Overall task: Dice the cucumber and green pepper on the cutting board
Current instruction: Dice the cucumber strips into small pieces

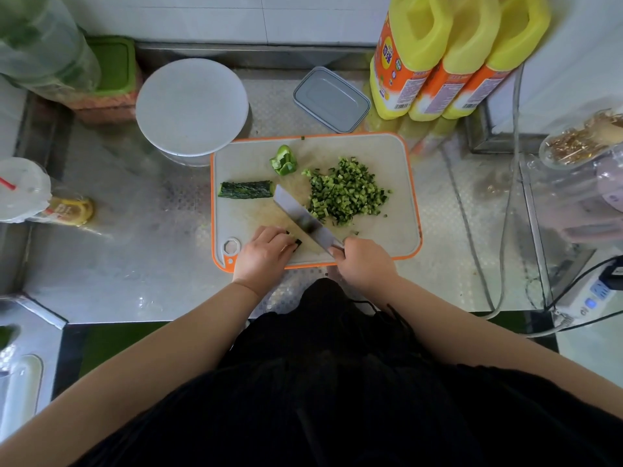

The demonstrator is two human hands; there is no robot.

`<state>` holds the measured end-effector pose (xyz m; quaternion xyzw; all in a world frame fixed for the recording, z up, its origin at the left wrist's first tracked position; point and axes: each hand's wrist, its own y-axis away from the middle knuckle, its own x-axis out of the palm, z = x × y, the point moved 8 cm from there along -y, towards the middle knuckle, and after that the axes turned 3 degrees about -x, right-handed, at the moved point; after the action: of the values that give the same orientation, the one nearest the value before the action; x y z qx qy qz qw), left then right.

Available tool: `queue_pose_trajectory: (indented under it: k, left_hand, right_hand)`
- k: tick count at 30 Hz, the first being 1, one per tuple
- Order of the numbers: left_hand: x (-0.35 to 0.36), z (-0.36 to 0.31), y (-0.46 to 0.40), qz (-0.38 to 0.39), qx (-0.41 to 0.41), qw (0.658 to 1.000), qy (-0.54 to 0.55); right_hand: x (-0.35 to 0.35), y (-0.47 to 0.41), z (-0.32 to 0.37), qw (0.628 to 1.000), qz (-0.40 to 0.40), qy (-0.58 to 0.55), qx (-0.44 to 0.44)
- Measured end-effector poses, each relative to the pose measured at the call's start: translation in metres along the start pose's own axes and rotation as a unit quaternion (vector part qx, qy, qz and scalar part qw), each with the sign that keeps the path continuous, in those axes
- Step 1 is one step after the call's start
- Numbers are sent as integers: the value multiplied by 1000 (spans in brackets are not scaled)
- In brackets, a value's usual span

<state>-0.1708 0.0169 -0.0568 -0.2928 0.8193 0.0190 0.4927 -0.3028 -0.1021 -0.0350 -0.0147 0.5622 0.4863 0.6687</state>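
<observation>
Fingers (290,246) of left hand (264,254) curled on ridged cucumber strip (298,243); right hand (364,264) grips flat steel knife (303,219).

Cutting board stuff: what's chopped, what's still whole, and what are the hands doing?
diced pile: chopped small
cucumber piece: uncut
green pepper: uncut chunk
cucumber strips: pinned under left hand
knife: gripped by right hand
grey container: lidded

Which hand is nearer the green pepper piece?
Left. The left hand sits below the green pepper piece, slightly left, holding cucumber; the right hand grips the knife farther right.
</observation>
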Motion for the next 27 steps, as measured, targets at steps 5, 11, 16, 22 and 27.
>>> queue_pose_trajectory:
  k: [5, 11, 16, 22, 27]
  left_hand:
    - [5, 0, 0, 28, -5, 1000, -10]
    - [8, 7, 0, 37, -20, 999, 18]
    - [5, 3, 0, 15, 1, 1000, 8]
    - [1, -2, 1, 11, 24, 1000, -3]
    - [-3, -2, 3, 8, 16, 1000, -3]
  right_hand:
    - [7, 7, 20, 997, 10, 63, -45]
    - [22, -1, 19, 996, 37, 78, -28]
    - [18, -8, 8, 999, 34, 30, -10]
    - [7, -13, -14, 997, 11, -48, 59]
    - [4, -3, 4, 1000, 4, -4, -9]
